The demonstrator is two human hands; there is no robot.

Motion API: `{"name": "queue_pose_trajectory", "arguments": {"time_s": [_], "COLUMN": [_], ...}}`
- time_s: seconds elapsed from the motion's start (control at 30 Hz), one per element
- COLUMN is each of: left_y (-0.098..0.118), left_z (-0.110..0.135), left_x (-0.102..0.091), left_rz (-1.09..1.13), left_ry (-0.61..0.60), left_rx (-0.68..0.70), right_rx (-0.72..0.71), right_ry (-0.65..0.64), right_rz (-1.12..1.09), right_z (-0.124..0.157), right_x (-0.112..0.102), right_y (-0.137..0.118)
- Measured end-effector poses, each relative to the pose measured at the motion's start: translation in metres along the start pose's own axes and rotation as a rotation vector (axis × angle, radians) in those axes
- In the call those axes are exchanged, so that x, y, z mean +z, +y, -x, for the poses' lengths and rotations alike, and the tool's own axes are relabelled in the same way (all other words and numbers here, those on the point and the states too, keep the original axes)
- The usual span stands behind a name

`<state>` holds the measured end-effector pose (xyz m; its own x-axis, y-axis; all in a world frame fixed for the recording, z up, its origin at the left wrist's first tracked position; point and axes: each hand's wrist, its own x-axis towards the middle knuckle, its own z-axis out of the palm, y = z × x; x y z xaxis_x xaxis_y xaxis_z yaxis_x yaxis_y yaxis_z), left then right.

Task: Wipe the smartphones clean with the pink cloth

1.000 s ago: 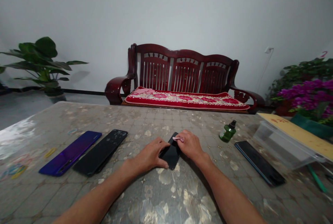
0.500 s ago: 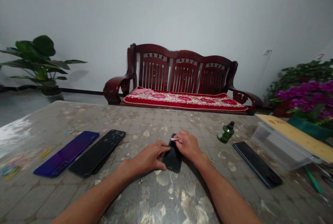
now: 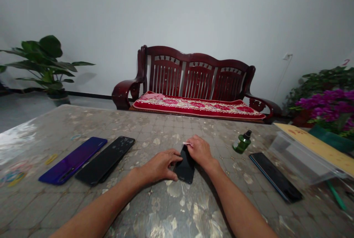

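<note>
1. Two bare hands meet at a slim black glass-faced smartphone (image 3: 184, 168), which lies flat near the middle of the mottled grey-gold patterned surface (image 3: 171, 208).
2. The left hand (image 3: 160, 164) is curled over the phone's left edge — fingers on top, thumb at the near corner, pinning it down.
3. The right hand (image 3: 199, 150) is pressed together, pinching a small pink stick (image 3: 187, 144) whose tip pokes out over the phone's far end.
4. By its look the phone is light, rigid and thin. Its slick glass would likely slide on the glossy surface and could scratch or crack — best held by the long side edges, not the face.
5. Well apart to the left, a purple-blue phone (image 3: 73, 159) and a black speckled phone (image 3: 105, 159) lie side by side. To the right are a small green bottle (image 3: 242, 142), a dark phone (image 3: 275, 176) and a clear plastic box (image 3: 301, 158).
</note>
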<state>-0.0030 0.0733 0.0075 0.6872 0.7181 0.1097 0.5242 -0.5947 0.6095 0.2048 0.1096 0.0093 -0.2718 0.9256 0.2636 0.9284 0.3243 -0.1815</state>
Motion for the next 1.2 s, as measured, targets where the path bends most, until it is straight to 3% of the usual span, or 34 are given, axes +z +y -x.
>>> {"name": "queue_pose_trajectory", "arguments": {"time_s": [0.17,0.37,0.63,0.97,1.2], "left_y": [-0.009,-0.004,-0.002,-0.003,0.002], "left_z": [-0.001,0.0,0.001,0.0,0.0], "left_x": [0.006,0.003,0.003,0.005,0.0], "left_rz": [-0.011,-0.011,-0.005,-0.049,-0.056], "left_ry": [0.04,0.013,0.032,0.01,-0.009], "left_rx": [0.045,0.006,0.058,0.0,0.049], "right_rx": [-0.085,0.043,-0.142,0.066,-0.041], "right_ry": [-0.074,-0.013,-0.083,0.028,-0.07], "right_rz": [-0.054,-0.006,-0.137,-0.084,-0.212], "right_z": [0.002,-0.002,0.014,0.01,0.016], "right_x": [-0.005,-0.003,-0.005,-0.004,-0.006], "right_y": [-0.002,0.008,-0.003,0.023,0.006]}}
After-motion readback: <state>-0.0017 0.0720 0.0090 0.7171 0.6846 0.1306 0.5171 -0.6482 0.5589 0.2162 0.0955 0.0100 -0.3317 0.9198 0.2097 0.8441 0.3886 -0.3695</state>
